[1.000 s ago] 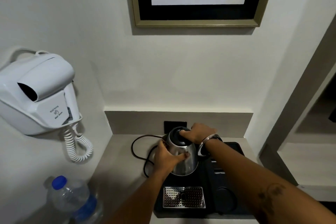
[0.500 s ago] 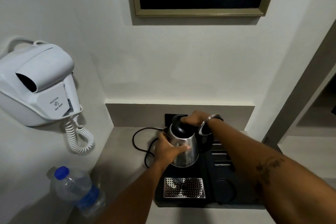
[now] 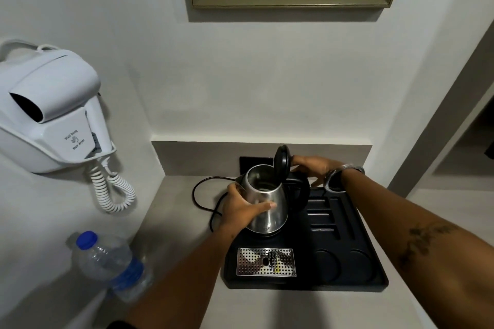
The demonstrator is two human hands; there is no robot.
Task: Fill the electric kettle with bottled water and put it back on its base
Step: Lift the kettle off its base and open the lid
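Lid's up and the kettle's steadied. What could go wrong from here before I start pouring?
1. The bottle is capped and off to the left; reaching for it frees a hand, and the upright lid might drop shut.
2. The cord loops right by the left hand, so lifting the kettle could snag it.
3. Spills would land on the black tray, near the wall socket.

Hotel room, wall-hung hair dryer (image 3: 50, 112), hospitality tray (image 3: 371, 272)

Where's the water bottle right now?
In the head view, the water bottle stands capped at lower left on the counter, below the wall hair dryer, left of the left hand.
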